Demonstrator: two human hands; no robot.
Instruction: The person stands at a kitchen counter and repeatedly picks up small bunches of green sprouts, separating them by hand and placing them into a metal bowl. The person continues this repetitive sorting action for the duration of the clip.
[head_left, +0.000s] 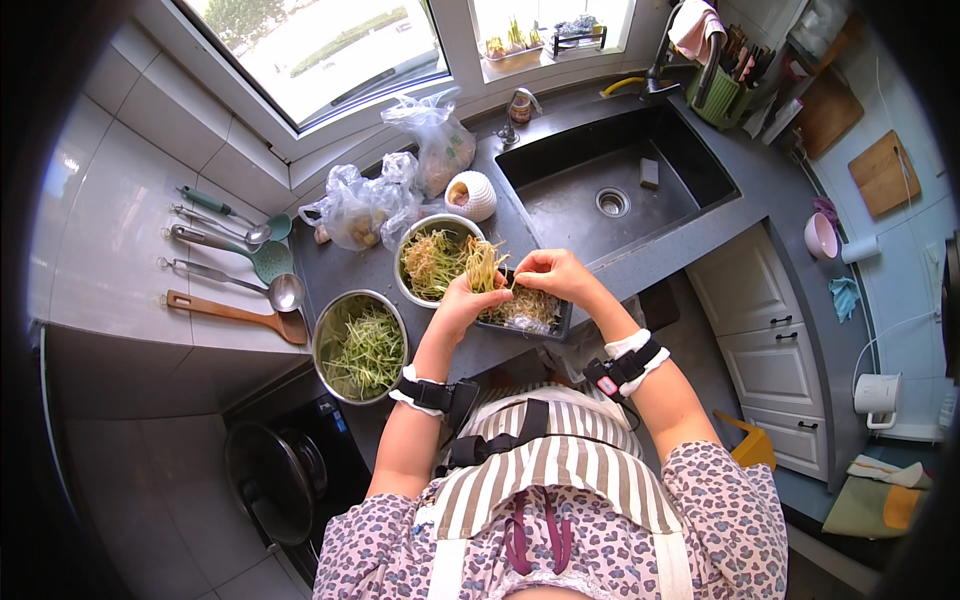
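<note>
A bunch of yellowish sprouts (484, 264) is held in my left hand (470, 300), over the corner of a black plastic tray (564, 319). My right hand (551, 276) pinches a thin strand at the side of that bunch. Below my hands, the tray holds tangled roots and sprout scraps (529, 311). Left of it stands a steel bowl (400, 274) of sprouts with a pale root clump on top. Nearer to me, a second steel bowl (318, 352) contains green and white trimmed sprouts (367, 349).
Knotted plastic bags (360, 206) and a fruit in a white foam net (471, 195) sit behind the bowls. A dark sink (555, 195) with a grey block (649, 173) lies to the right. Ladles and a wooden spatula (240, 315) hang on the left wall. A black pan lid (270, 480) is at lower left.
</note>
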